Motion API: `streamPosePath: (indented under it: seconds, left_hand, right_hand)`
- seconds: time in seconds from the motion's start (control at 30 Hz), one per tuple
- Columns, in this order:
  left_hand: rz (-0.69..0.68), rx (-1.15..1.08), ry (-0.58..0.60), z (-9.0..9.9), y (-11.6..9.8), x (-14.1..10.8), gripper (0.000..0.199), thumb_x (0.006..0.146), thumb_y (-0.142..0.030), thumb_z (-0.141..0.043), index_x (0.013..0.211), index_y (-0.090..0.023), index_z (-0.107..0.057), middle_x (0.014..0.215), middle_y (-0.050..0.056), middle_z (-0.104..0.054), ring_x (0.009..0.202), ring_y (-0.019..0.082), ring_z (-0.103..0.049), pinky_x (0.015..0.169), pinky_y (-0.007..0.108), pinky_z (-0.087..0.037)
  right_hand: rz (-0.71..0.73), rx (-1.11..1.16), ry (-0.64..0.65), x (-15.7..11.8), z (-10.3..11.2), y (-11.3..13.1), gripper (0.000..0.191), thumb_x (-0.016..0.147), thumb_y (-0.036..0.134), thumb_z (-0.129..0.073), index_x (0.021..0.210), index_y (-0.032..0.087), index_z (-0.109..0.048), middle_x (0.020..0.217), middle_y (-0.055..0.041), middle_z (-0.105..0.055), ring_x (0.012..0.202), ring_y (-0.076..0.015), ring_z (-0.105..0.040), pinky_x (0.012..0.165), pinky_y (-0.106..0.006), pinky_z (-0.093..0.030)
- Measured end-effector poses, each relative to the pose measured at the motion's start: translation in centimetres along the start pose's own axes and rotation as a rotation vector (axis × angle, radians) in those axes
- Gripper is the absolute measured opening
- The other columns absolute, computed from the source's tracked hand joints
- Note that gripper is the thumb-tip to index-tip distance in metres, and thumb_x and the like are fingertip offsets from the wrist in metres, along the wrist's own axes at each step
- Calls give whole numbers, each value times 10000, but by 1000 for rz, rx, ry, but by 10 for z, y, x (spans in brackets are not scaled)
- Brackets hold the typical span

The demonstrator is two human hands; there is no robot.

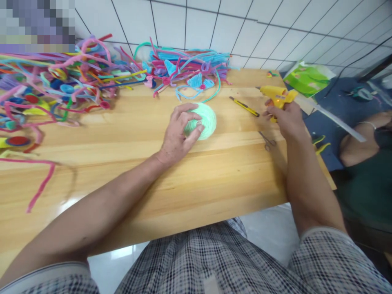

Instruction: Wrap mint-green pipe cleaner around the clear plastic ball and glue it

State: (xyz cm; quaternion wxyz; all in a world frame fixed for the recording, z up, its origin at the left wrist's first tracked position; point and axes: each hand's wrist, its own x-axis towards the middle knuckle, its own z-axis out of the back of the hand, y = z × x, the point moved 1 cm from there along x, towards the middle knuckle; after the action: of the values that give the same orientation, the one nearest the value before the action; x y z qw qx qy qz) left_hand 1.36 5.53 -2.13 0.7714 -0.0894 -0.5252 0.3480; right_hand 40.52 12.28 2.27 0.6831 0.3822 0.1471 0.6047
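Note:
On the wooden table, my left hand (179,134) rests over a mint-green coiled disc (208,120) of fuzzy pipe cleaner, with thumb and fingers closed on its middle. A green strand (218,87) runs behind the disc toward the pile at the back. My right hand (288,118) grips a yellow hot glue gun (277,94) near the table's right edge; its nozzle points left, and a long translucent glue stick (339,120) sticks out of its rear. Between the hands lie a yellow utility knife (244,106) and small scissors (267,141), the scissors close below my right hand.
Heaps of coloured pipe cleaners (92,77) cover the back left of the table (122,130). A bundle of blue and pink ones (190,65) lies against the tiled wall (202,24). At right are a green packet (309,77) and another person's arm (358,143).

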Motion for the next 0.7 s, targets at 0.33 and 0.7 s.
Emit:
streamPosePath:
  seconds: [0.33, 0.7]
  left_hand:
    - [23, -33, 10, 0, 2, -1, 242, 1131, -436, -653, 1328, -310, -591, 1470, 104, -717, 1449, 297, -682, 1259, 571, -554]
    - [3, -17, -5, 0, 0, 0, 252, 1131, -432, -673, 1321, -280, -608, 1450, 113, -724, 1412, 287, -700, 1222, 539, -580]
  right_hand:
    - [168, 381, 408, -50, 15, 121, 227, 774, 322, -845, 986, 246, -823, 1065, -109, -868, 726, -161, -650, 630, -364, -503]
    - [181, 114, 661, -55, 27, 150, 492, 864, 604, -874, 1196, 241, -884, 1186, -63, -889, 1064, -266, -767, 905, -399, -634]
